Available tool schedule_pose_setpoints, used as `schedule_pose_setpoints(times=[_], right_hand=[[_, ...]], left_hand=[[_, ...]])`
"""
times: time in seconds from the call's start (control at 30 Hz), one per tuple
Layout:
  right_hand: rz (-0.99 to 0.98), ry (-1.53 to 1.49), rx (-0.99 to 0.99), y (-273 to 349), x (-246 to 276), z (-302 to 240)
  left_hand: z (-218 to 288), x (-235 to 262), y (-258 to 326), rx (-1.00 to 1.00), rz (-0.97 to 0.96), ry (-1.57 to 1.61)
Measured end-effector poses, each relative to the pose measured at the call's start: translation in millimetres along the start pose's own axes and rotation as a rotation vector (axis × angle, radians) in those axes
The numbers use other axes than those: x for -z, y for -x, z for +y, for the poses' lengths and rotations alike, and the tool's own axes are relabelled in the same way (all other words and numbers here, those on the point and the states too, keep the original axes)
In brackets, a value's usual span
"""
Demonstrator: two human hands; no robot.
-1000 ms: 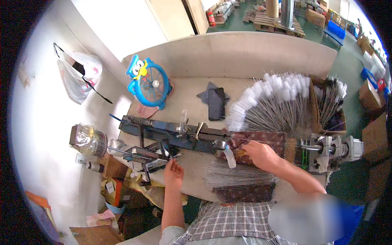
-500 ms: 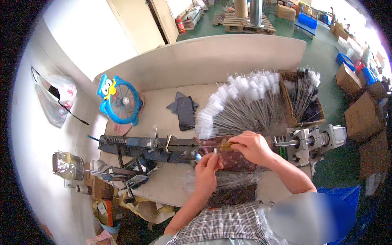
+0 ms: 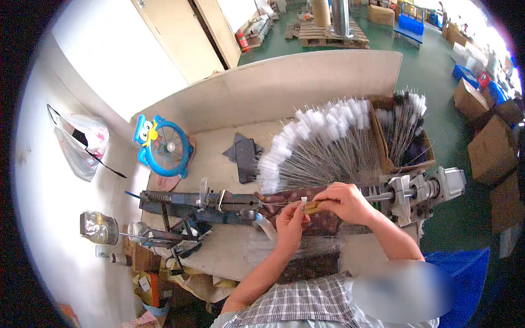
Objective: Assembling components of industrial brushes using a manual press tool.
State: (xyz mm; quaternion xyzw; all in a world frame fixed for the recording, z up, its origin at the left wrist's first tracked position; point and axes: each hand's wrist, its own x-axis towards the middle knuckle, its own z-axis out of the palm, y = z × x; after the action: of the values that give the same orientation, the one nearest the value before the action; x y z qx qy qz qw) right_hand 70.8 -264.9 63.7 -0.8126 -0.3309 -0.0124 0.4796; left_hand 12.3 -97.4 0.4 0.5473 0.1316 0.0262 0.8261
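Observation:
My left hand [image 3: 290, 223] is closed in a pinch, a small white piece [image 3: 304, 200] showing at its fingertips. From the right, my right hand [image 3: 344, 203] grips a short brass-coloured bar [image 3: 310, 208], whose tip meets my left fingertips. A thin wire [image 3: 278, 204] runs leftward from the fingers toward a dark metal bench fixture [image 3: 180, 203]. Below the hands lies a patterned dark red cloth [image 3: 324, 223]. Beside my left wrist is a white tube with a blue end [image 3: 266, 227]. A bundle of thin wires [image 3: 317, 245] lies closest to me.
Many white-tipped wire brushes [image 3: 322, 142] fan out behind the hands, next to a cardboard box [image 3: 385, 156] of more brushes. A motor-like unit with a shaft [image 3: 415, 190] stands right. A phone [image 3: 246, 159] and a blue toy-shaped wheel [image 3: 168, 146] lie at the back left.
My left hand has moved right and slightly down, bringing the white piece against the brass-coloured bar. My right hand has stayed nearly in place. The white tube beside my left wrist shows more.

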Motion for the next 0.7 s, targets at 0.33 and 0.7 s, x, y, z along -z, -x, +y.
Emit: schedule_pose_setpoints(times=[0.33, 0.7], right_hand=[[0.136, 0.397, 0.173, -34, -32, -24], [-0.024, 0.181, -0.007, -53, -66, -19]], left_hand=[[33, 24, 10, -0.030, 0.296, 0.127], [32, 32, 9, 0.013, 0.213, 0.149]])
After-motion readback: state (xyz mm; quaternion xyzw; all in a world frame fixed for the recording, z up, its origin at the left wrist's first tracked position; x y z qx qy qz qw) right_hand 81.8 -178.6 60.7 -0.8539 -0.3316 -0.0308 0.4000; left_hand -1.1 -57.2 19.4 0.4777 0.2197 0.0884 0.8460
